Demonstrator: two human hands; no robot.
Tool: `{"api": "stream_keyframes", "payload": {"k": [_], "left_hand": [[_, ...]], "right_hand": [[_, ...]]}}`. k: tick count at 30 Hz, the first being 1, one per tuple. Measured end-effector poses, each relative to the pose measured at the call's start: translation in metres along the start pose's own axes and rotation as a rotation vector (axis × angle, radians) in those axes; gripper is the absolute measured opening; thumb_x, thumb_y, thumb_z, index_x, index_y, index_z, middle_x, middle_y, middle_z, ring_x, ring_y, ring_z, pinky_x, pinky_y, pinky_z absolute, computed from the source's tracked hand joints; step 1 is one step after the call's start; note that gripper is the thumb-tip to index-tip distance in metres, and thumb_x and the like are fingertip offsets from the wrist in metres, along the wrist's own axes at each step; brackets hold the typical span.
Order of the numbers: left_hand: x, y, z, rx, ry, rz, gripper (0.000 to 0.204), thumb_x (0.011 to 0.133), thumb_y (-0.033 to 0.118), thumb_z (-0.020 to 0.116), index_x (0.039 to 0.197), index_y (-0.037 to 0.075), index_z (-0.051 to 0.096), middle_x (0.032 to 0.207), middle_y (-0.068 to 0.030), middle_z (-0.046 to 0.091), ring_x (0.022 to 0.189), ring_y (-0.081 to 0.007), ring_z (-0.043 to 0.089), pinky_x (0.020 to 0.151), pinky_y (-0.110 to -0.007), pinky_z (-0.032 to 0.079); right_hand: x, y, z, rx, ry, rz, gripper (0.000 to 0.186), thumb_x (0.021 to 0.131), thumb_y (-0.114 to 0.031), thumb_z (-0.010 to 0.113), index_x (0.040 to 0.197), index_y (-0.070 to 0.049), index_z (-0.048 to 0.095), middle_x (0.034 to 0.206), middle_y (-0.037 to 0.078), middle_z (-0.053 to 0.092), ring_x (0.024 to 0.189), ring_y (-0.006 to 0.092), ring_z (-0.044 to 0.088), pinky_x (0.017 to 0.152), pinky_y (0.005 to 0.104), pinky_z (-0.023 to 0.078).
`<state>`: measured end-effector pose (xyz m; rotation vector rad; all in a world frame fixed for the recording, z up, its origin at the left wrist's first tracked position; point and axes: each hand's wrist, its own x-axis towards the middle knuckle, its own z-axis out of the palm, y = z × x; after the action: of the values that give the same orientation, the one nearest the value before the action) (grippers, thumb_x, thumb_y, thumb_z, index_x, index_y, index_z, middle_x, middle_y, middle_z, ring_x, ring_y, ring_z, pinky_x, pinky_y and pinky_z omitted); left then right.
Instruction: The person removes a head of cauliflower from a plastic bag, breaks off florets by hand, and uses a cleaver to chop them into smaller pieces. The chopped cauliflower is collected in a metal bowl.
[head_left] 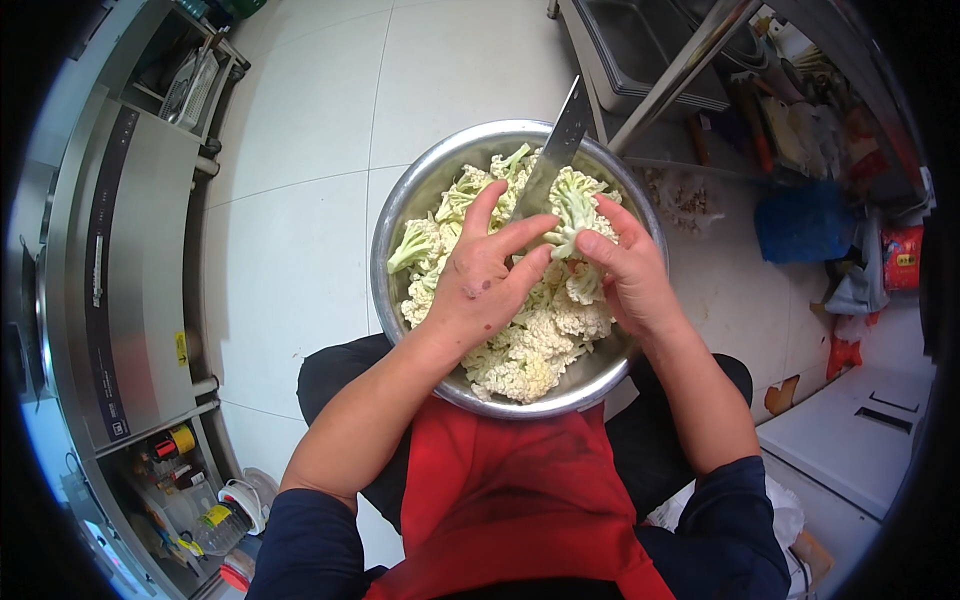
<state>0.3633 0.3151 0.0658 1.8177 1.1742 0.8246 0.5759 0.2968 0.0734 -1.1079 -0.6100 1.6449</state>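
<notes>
A round steel bowl [400, 215] rests on my lap over a red apron [520, 500] and holds several white and pale green cauliflower florets [535, 350]. My left hand [478, 285] lies over the middle of the bowl. A knife blade [562, 135] rises from under its fingers toward the far rim, and the handle is hidden beneath the hand. My right hand [630, 275] pinches a green-stemmed floret [575, 205] right beside the blade's base. The fingertips of both hands almost meet above the pile.
A white tiled floor [300, 200] spreads out under the bowl. A steel counter unit [130, 260] with bottles on its lower shelf runs along the left. Steel table legs, a tray, a blue bag [800, 225] and clutter stand at the upper right, and a white box at the lower right.
</notes>
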Motion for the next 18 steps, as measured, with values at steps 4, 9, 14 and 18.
{"api": "stream_keyframes", "payload": {"k": [4,9,14,18], "left_hand": [[-0.003,0.001,0.004,0.039,0.074,0.005,0.031,0.094,0.014,0.076,0.125,0.009,0.077,0.160,-0.0280,0.045,0.130,-0.0410,0.065,0.102,-0.044,0.056],[-0.002,0.007,0.003,0.057,0.023,-0.012,0.026,0.092,0.014,0.073,0.116,0.003,0.074,0.156,-0.0296,0.047,0.114,-0.0402,0.073,0.095,-0.044,0.060],[0.002,0.000,-0.006,0.136,-0.113,0.053,0.030,0.093,0.015,0.070,0.119,0.002,0.071,0.157,-0.0293,0.048,0.106,-0.0385,0.075,0.091,-0.045,0.060],[0.006,0.013,-0.018,0.028,-0.219,-0.113,0.033,0.095,0.024,0.074,0.120,0.003,0.071,0.157,-0.0280,0.048,0.107,-0.0383,0.073,0.092,-0.042,0.058]], "right_hand": [[0.001,0.007,0.002,-0.086,0.014,-0.083,0.079,0.093,-0.015,0.086,0.157,0.004,0.044,0.138,0.014,0.067,0.121,0.0190,0.068,0.102,0.0336,0.057],[-0.004,0.006,0.007,-0.426,0.087,-0.346,0.088,0.084,-0.018,0.094,0.155,0.005,0.047,0.136,0.014,0.068,0.120,0.0174,0.068,0.103,0.0318,0.056],[-0.009,0.006,0.009,-0.478,0.077,-0.314,0.086,0.085,-0.016,0.093,0.155,0.004,0.048,0.136,0.013,0.069,0.119,0.0175,0.069,0.102,0.0316,0.056],[-0.006,0.009,-0.001,-0.506,0.051,-0.358,0.087,0.084,-0.012,0.093,0.156,0.004,0.047,0.136,0.013,0.070,0.119,0.0181,0.070,0.101,0.0316,0.057]]}}
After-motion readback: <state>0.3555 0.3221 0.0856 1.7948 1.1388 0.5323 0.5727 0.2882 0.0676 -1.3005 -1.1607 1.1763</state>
